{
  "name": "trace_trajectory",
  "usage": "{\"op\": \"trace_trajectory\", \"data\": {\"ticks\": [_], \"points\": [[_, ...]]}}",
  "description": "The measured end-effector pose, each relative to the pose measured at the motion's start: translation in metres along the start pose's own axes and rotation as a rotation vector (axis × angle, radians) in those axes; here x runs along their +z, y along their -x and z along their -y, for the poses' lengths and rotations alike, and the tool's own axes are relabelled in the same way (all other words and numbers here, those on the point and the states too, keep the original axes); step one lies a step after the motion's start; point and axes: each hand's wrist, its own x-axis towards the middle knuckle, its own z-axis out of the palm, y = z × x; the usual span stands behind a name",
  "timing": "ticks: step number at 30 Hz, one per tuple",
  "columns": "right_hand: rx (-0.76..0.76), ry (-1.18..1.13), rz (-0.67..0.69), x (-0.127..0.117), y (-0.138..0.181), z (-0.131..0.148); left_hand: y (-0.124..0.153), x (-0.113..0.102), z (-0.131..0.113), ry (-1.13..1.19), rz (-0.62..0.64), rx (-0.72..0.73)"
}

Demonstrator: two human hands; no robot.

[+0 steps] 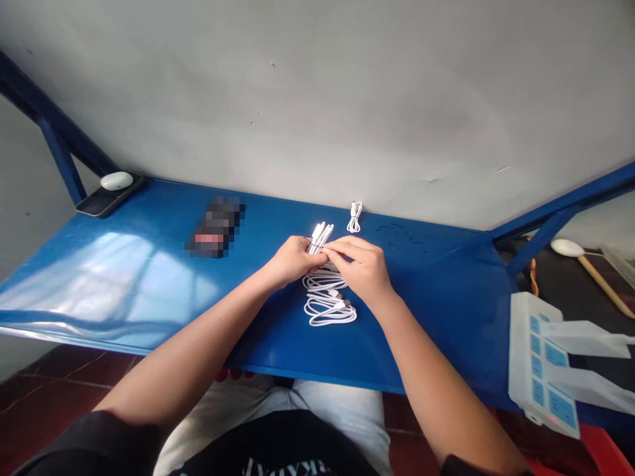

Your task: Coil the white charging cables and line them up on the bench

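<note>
A folded white cable (322, 235) stands up between my hands, near the middle of the blue table (431, 311). My left hand (292, 259) is closed around its lower part. With thumb and forefinger pressed together, my right hand (362, 264) pinches a thin black twist tie (314, 245) that runs across the cable. Loose coils of white cable (329, 312) lie on the table just below my hands, some partly hidden by them. Farther back, close to the wall, rests a small white cable bundle (354, 218) with a dark tie around its middle.
A blurred-out dark object (217, 225) lies left of my hands. At the far left corner, a white rounded item (116, 180) sits on a black pad (102, 201). A white power strip (543, 363) with plugs stands beyond the right edge. Blue frame bars flank the table.
</note>
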Motion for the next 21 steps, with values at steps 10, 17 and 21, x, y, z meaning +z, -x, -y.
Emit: {"op": "trace_trajectory", "data": {"ticks": [10, 17, 21], "points": [[0.162, -0.063, 0.041, -0.006, 0.002, -0.002, 0.005, 0.005, -0.012, 0.111, 0.105, 0.056], [0.208, -0.021, 0.042, -0.018, 0.000, -0.001, 0.006, 0.010, -0.018, 0.502, 0.164, -0.053], [0.236, -0.105, 0.015, -0.021, 0.000, 0.000, 0.006, 0.009, -0.015, 0.498, 0.176, 0.005]]}}
